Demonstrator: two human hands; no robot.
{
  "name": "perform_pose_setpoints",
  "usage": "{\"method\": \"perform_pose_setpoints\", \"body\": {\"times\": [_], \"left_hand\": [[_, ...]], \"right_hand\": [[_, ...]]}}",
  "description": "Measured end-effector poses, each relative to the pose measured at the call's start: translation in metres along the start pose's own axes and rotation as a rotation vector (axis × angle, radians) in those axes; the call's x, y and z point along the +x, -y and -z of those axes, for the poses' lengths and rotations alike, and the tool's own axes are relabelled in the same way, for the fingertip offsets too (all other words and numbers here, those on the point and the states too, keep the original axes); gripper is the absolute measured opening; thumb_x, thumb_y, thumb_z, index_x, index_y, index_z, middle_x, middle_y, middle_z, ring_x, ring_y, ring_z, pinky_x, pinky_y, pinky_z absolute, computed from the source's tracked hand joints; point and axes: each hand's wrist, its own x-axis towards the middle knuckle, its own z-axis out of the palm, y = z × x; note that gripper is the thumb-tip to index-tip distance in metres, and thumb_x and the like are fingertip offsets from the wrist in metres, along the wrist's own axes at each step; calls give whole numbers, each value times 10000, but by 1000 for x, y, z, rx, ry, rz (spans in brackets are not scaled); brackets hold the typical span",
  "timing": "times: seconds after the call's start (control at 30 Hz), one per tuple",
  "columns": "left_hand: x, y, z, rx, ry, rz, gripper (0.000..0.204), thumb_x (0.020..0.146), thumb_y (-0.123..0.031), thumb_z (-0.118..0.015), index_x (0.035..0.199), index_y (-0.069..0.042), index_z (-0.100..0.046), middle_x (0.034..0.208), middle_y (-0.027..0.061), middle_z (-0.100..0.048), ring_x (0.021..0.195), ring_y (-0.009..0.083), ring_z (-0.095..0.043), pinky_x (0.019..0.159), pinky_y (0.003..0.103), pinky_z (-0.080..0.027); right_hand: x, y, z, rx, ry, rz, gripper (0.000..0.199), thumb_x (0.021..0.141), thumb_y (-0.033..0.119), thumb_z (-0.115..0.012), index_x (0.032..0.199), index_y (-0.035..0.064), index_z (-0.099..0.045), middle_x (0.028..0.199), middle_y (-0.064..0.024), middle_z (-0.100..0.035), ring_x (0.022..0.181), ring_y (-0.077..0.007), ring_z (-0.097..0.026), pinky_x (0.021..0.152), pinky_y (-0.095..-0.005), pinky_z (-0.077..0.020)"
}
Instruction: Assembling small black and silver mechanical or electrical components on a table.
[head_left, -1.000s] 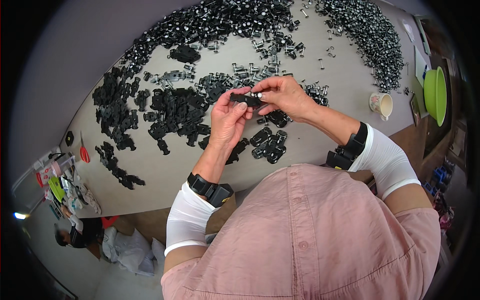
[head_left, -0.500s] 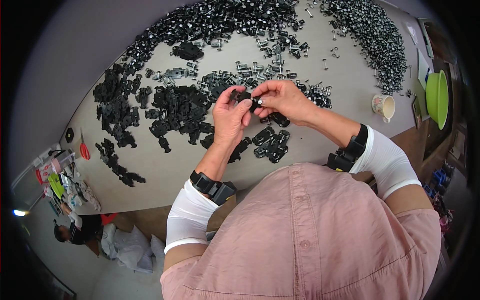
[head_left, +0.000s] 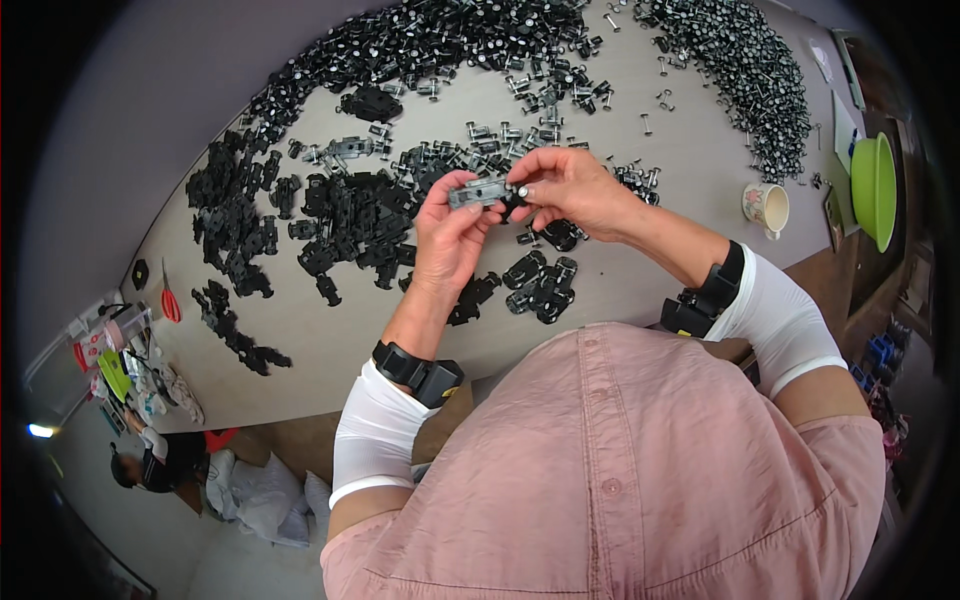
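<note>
My left hand (head_left: 447, 232) is closed on a dark toy car chassis (head_left: 478, 193), whose flat side catches the light. At the chassis's right end, my right hand (head_left: 578, 192) pinches a wheel axle (head_left: 522, 192) with a small round silver-faced wheel. My fingers partly cover where the axle and chassis meet. Just left of my left hand lies a pile of black chassis (head_left: 360, 220). Below my hands on the table sit several chassis with wheels (head_left: 543, 288). Behind my fingers are loose wheeled pieces (head_left: 490, 145).
Dark wheel parts (head_left: 430, 40) are heaped along the table's far edge, and wheel axles (head_left: 750, 80) at far right. A mug (head_left: 766, 209) and a green basin (head_left: 873, 195) stand at right. Red-handled scissors (head_left: 171, 300) lie at left. Another person (head_left: 165, 460) is at lower left.
The chassis has turned over, so its lighter flat face now shows. My left hand has shifted slightly left, and my right fingers stay at the chassis's right end.
</note>
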Motion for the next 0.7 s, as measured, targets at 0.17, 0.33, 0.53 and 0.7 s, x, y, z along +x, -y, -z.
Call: {"method": "perform_pose_setpoints", "body": {"times": [0.17, 0.33, 0.53, 0.7], "left_hand": [[-7, 4, -15, 303, 6, -30, 256, 837, 0, -585, 1084, -15, -521, 973, 79, -608, 809, 145, -628, 710, 246, -515], [-5, -11, 3, 159, 108, 390, 292, 839, -110, -665, 1096, -33, -552, 988, 87, -642, 777, 108, -625, 592, 198, -488], [-8, -13, -10, 17, 202, 390, 419, 807, -31, -672, 1198, -28, -521, 1073, 110, -618, 803, 111, -605, 556, 176, -486], [-8, 2, -6, 76, 70, 150, 512, 805, 59, -626, 1289, -9, -473, 1093, 74, -591, 840, 97, -567, 634, 226, -502]], "right_hand": [[7, -8, 10, -269, 69, 163, 185, 856, -44, -470, 1009, -32, -573, 896, -82, -624, 713, -103, -604, 624, -232, -506], [2, 15, 18, -673, 332, 318, 192, 837, -53, -477, 978, 4, -594, 913, -49, -582, 797, -118, -551, 711, -256, -483], [-4, 12, 13, -447, 239, 413, 168, 836, -49, -504, 959, 7, -603, 873, -75, -581, 785, -117, -572, 662, -237, -491], [-2, -4, -2, -638, -120, 619, 149, 798, -31, -616, 945, -14, -602, 871, -87, -599, 713, -130, -632, 606, -223, -521]]}}
